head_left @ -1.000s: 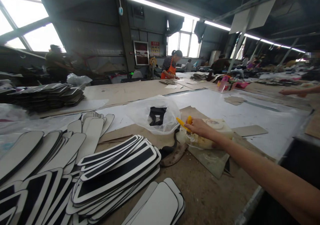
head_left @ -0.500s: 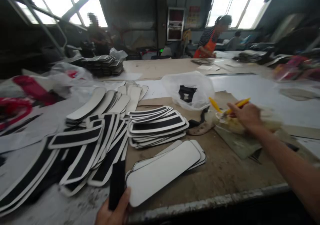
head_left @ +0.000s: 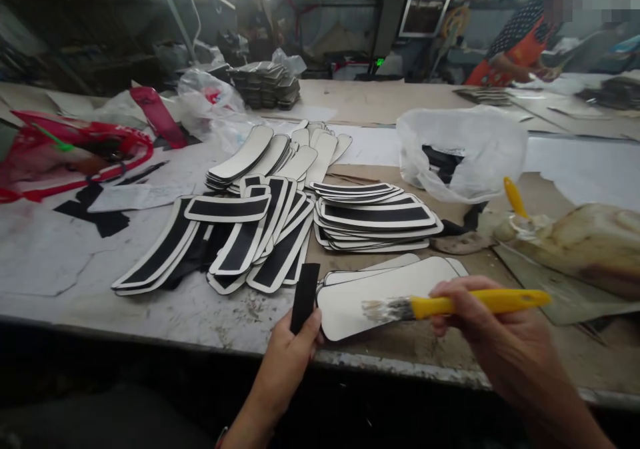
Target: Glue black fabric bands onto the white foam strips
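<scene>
A yellow-handled brush [head_left: 480, 302] is gripped in the right hand [head_left: 500, 329] over a bare pale panel [head_left: 385, 296]; a black strip [head_left: 305, 296] is pinched in the left [head_left: 295, 342]. Strips already sit on the stacked panels [head_left: 377, 212].

Front edge: loose panels [head_left: 380, 296] nr mid of surface [head_left: 65, 262]; we've strip [head_left: 305, 296] in our L hand [head_left: 293, 342] at their L end, brush [head_left: 480, 301] in our R hand [head_left: 500, 322], over them.
Mid: stack [head_left: 377, 214] behind loose panels; fanned pile [head_left: 237, 246] to its L.
Behind pile: rear pile [head_left: 285, 156].
Far L: carrier bag [head_left: 135, 152], scraps [head_left: 95, 212] before it.
R: container [head_left: 590, 242], 2nd handle [head_left: 515, 198] at its L end.
Back R: plastic bag [head_left: 480, 129] w/ pcs [head_left: 443, 162] in it.
Back: bundle [head_left: 265, 84] L of ctr.
</scene>
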The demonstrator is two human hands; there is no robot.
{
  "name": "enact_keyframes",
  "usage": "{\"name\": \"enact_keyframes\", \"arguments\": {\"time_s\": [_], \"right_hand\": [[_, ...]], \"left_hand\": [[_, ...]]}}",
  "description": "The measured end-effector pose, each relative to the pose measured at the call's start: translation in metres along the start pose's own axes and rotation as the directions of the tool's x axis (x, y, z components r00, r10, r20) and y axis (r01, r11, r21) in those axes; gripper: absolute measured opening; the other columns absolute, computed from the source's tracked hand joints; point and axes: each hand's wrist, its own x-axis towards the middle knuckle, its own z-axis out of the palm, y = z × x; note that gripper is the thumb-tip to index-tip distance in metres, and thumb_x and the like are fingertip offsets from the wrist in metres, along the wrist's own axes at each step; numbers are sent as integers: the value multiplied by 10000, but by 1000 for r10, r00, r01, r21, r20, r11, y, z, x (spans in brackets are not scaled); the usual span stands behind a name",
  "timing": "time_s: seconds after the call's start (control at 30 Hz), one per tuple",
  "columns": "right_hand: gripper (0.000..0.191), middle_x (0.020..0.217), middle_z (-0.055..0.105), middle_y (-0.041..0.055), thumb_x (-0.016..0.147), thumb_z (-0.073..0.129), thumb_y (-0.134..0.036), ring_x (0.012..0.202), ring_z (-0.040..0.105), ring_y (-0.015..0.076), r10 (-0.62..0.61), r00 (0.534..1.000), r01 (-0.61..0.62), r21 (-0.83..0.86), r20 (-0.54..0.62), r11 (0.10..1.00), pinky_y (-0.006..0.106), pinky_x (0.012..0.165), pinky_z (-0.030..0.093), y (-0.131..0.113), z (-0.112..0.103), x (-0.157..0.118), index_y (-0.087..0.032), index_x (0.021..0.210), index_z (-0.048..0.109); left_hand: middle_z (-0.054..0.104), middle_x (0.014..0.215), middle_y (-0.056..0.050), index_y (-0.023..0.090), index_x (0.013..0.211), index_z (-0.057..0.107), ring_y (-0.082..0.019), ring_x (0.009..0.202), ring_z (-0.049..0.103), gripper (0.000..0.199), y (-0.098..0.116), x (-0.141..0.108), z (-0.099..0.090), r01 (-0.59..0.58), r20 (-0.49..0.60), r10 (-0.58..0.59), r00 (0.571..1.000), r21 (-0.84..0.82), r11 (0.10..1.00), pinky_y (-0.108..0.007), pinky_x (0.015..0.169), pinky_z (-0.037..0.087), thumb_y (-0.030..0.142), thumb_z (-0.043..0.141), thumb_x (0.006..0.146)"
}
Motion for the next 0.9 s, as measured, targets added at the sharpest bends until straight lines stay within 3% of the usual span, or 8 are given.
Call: {"name": "enact_keyframes", "arguments": {"time_s": [0.1,0.27,0.53,0.73,0.9], "right_hand": [[204,691,628,23,840,584,-401,597,607,151,70,991,-87,152,117,985,269,596,519,-14,51,-3,-200,849,621],[229,640,640,12,815,607,-423,588,623,150,98,989,-103,41,106,994,247,599,524,-15,62,2,-194,814,608],[212,641,631,11,839,563,-417,593,625,169,-53,999,53,-300,7,953,257,565,511,-10,32,4,-208,817,596],[175,671,607,11,856,532,-373,612,609,175,-273,960,188,-574,-65,797,295,621,487,-14,-7,9,-217,801,588],[140,777,607,35,856,530,-333,702,600,180,-409,911,274,-667,-51,693,298,670,484,-17,-25,12,-216,806,590]], "left_hand": [[437,499,48,160,655,503,-76,445,333,371,-5,1,-3,0,30,0,1000,-10,1000,-214,434,249,507,573,769],[483,564,30,166,682,516,-86,488,363,365,-12,2,-6,-12,50,12,999,-15,1000,-219,459,274,510,534,803],[515,582,19,173,684,536,-97,460,361,366,-19,5,-6,-39,-4,39,999,37,999,-232,443,281,527,557,775],[475,543,28,163,651,545,-104,458,338,435,-21,5,-1,10,-102,-5,995,56,998,-246,446,259,591,602,701],[474,532,25,162,654,552,-131,497,388,439,-23,6,-1,34,-122,-24,992,75,997,-252,476,304,595,625,677]]}}
